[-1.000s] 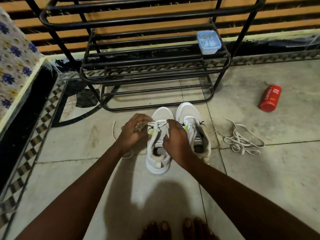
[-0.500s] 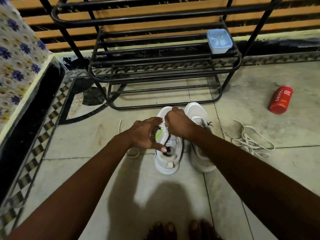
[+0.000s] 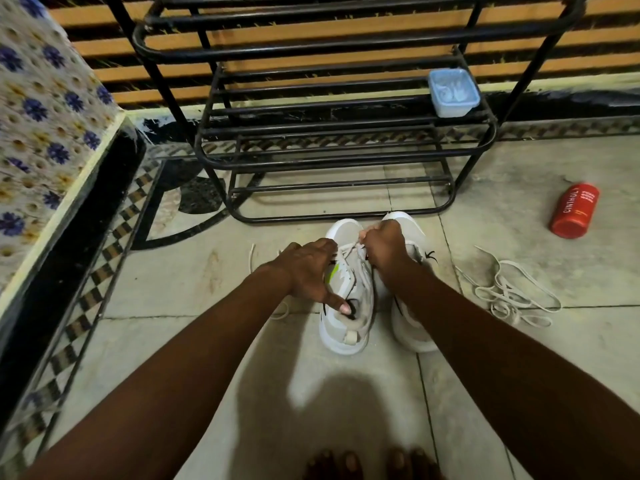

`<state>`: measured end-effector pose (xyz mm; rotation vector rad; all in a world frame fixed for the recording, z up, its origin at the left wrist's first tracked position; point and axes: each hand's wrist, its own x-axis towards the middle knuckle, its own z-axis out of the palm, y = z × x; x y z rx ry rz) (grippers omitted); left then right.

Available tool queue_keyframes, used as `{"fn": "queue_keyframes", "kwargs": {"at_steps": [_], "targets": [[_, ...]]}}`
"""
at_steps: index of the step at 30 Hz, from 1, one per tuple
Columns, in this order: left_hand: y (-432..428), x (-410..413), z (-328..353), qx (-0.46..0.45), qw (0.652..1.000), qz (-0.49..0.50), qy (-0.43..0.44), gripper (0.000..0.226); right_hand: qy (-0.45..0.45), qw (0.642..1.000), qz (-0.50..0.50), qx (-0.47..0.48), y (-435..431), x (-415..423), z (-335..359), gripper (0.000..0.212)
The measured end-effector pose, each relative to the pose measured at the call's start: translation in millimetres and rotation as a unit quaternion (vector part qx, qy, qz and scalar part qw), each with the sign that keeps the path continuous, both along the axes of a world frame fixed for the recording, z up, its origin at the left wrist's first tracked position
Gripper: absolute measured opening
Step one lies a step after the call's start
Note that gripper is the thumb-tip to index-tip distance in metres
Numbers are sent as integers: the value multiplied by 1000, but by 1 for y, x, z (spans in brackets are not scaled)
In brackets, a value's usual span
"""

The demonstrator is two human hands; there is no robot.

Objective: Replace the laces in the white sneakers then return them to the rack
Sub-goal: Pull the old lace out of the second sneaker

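1. While the left sneaker (image 3: 346, 296) and the right sneaker (image 3: 412, 329) stand side by side on the tiled floor (image 3: 194, 278), toes toward the black metal rack (image 3: 346, 131) just ahead, I have both hands on the left one.
2. My left hand (image 3: 304, 271) clasps that shoe from its outer side, thumb pressed on the collar edge, fingers bent over the upper.
3. My right hand (image 3: 384, 245) is curled into a fist above the front eyelets, its fingers pinching the white lace (image 3: 349, 251) threaded there.
4. My right forearm hides part of the right sneaker.
5. To the right, a loose lace (image 3: 512, 296) lies tangled on the floor, with a red bottle (image 3: 575, 211) on its side beyond it.
6. One pale blue tub (image 3: 453, 93) sits at the right end of a rack shelf.
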<state>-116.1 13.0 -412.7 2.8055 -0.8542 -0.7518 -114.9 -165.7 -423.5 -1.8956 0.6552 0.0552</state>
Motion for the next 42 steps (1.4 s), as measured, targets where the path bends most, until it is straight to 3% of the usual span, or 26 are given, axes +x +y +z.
{"fn": "queue_keyframes", "kwargs": {"at_steps": [2, 5, 6, 8, 10, 12, 14, 15, 16, 18, 20, 22, 24, 26, 27, 28, 29, 30, 32, 34, 35, 37, 39, 40, 41, 42], "targets": [[-2, 0, 2, 9, 1000, -6, -4, 132, -33, 986, 145, -82, -5, 1, 7, 16], [-4, -1, 4, 23, 1000, -9, -9, 128, -81, 884, 370, -273, -14, -2, 10, 17], [-4, -1, 5, 26, 1000, -8, -7, 128, -74, 856, 404, -314, -15, 0, 9, 18], [-4, -3, 5, 23, 1000, -6, -4, 126, -72, 847, 415, -323, -13, 3, 6, 15], [-4, -3, 7, 22, 1000, -3, 6, 126, -65, 916, 339, -204, -9, 4, 6, 15], [-6, -1, 11, 36, 999, -2, 20, 131, -45, 981, 183, 46, -7, 1, 10, 20], [-8, 0, 14, 50, 999, -5, 20, 132, 7, 966, 50, 254, -6, 0, 14, 20], [-9, 0, 14, 55, 998, -8, 17, 131, 34, 956, 32, 290, -6, -1, 15, 22], [-10, 0, 15, 59, 998, -7, 17, 131, 44, 960, 51, 272, -8, 0, 17, 23], [-11, -2, 14, 60, 998, -8, 21, 129, 7, 977, 201, 69, -16, -4, 23, 17], [-10, -4, 15, 59, 998, -9, 22, 127, -34, 910, 353, -214, -24, -5, 24, 9], [-10, -4, 16, 61, 998, -6, 25, 127, -33, 852, 414, -319, -27, -2, 26, 7], [-10, -3, 16, 56, 998, -4, 23, 122, -77, 886, 385, -248, -23, -2, 29, 5], [-10, -1, 16, 51, 998, -6, 24, 118, -106, 978, 179, -16, -18, -1, 27, 13], [-10, -1, 16, 51, 998, -5, 27, 119, -86, 985, 37, 142, -16, -2, 27, 14], [-10, -1, 16, 52, 998, -5, 30, 121, -45, 956, -74, 282, -14, -5, 26, 14], [-10, -1, 17, 58, 998, -7, 33, 124, -10, 928, -127, 351, -12, -7, 25, 12], [-12, -1, 18, 66, 997, -9, 34, 126, 16, 933, -118, 341, -12, -9, 24, 8], [-13, -2, 18, 74, 997, -11, 32, 124, 13, 990, 46, 131, -13, -10, 30, 13], [-13, -2, 19, 75, 997, -10, 33, 118, -38, 966, 222, -124, -13, -12, 34, 20], [-13, -1, 19, 74, 997, -9, 34, 116, -80, 949, 256, -164, -12, -11, 36, 16], [-13, -2, 19, 69, 997, -4, 32, 117, -152, 950, 246, -116, -10, -12, 38, 12], [-13, -1, 18, 65, 997, 6, 34, 124, -147, 977, 125, 91, -18, -12, 38, 18], [-12, -1, 18, 65, 997, 10, 36, 128, -122, 968, 46, 215, -22, -11, 37, 21], [-12, -1, 18, 65, 997, 13, 38, 131, -102, 952, -20, 289, -27, -9, 34, 22], [-12, -1, 17, 68, 997, 13, 40, 132, -94, 952, -46, 286, -31, -9, 30, 23]]}}
